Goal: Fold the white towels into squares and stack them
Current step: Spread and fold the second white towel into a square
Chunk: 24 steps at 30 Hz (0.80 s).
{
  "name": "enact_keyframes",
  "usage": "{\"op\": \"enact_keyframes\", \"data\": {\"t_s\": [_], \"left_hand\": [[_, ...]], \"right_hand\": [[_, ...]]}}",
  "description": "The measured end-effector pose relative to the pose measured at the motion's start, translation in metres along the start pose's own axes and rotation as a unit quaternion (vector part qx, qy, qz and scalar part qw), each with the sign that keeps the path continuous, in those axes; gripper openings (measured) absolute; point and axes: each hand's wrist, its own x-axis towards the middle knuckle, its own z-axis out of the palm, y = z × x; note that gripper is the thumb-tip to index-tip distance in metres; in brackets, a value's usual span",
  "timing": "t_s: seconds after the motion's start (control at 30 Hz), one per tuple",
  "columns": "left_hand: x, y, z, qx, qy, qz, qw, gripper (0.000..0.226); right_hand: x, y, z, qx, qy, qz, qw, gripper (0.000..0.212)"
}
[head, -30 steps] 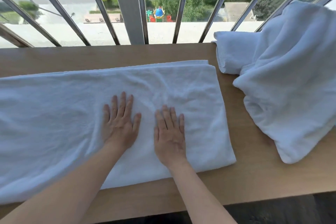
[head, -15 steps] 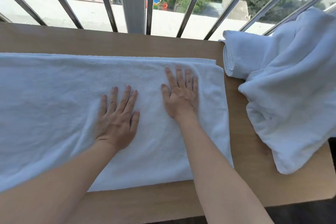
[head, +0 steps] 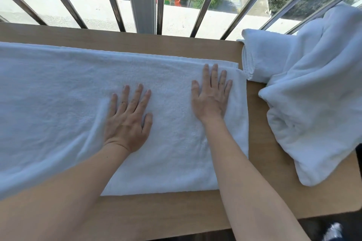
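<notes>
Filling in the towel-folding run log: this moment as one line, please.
towel: folded, spread on table | left hand: flat, mid-towel | right hand: flat, near right end | other towels: heaped at right

wooden table (head: 176, 211) — flat white towel (head: 58, 103) spread across, rumpled towels (head: 313, 103) at right

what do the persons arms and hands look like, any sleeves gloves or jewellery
The left forearm and right forearm are bare, with no sleeve in view. No gloves, watch or bracelet show. The left hand wears a thin ring on its ring finger. Whether the right hand wears one is too blurred to tell.
</notes>
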Motion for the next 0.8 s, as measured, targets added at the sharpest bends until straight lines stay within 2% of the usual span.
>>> {"op": "enact_keyframes", "data": {"t_s": [0.13, 0.23, 0.3, 0.47, 0.53, 0.6, 0.8], "left_hand": [[0.0, -0.002, 0.002, 0.002, 0.004, 0.001, 1.0, 0.066], [-0.001, -0.002, 0.004, -0.001, 0.009, 0.002, 1.0, 0.066], [-0.001, -0.002, 0.004, -0.005, 0.01, 0.004, 1.0, 0.066], [-0.002, -0.001, 0.004, -0.01, 0.007, 0.004, 1.0, 0.067], [-0.003, -0.001, 0.004, -0.005, 0.007, 0.004, 1.0, 0.067], [-0.003, -0.001, 0.004, -0.001, 0.009, 0.005, 1.0, 0.068], [-0.004, 0.0, 0.005, 0.009, -0.006, 0.003, 1.0, 0.072]], "right_hand": [[-0.078, -0.046, 0.029, 0.019, -0.002, -0.114, 0.993, 0.064], [-0.097, -0.038, 0.036, 0.02, 0.001, -0.133, 0.991, 0.061], [-0.088, -0.01, 0.031, 0.011, 0.007, -0.107, 0.994, 0.062], [-0.064, 0.063, 0.013, 0.005, 0.012, 0.051, 0.999, 0.063], [-0.065, 0.071, 0.012, 0.031, 0.024, 0.113, 0.993, 0.063], [-0.079, 0.059, 0.017, 0.024, 0.04, 0.134, 0.99, 0.065], [-0.136, -0.041, 0.048, 0.026, 0.017, -0.068, 0.997, 0.066]]}}
